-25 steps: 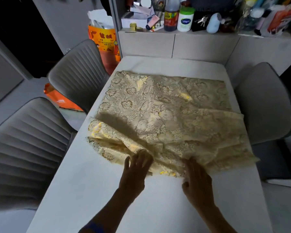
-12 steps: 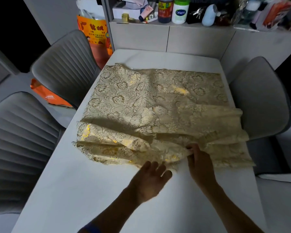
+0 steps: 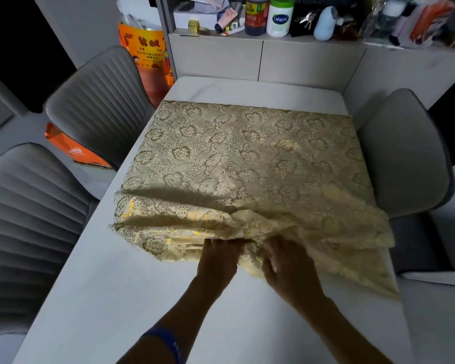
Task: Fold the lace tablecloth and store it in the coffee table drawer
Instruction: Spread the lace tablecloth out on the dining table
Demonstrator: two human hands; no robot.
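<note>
A cream and gold lace tablecloth lies partly folded on the white table, its near edge bunched in loose layers. My left hand reaches into the folds at the near edge, fingertips hidden under the lace. Just to its right, my right hand grips a bunched part of the same edge, and the right side of the cloth lifts and drapes toward the table's right edge. No coffee table or drawer is in view.
Two grey ribbed chairs stand along the left side and one grey chair on the right. An orange bag stands at the far left corner. A cluttered shelf with bottles and a white tub runs behind the table.
My left hand moved forward from the bare table into the near folds. My right hand closed on the edge and pulled the right side of the cloth up and toward me.
</note>
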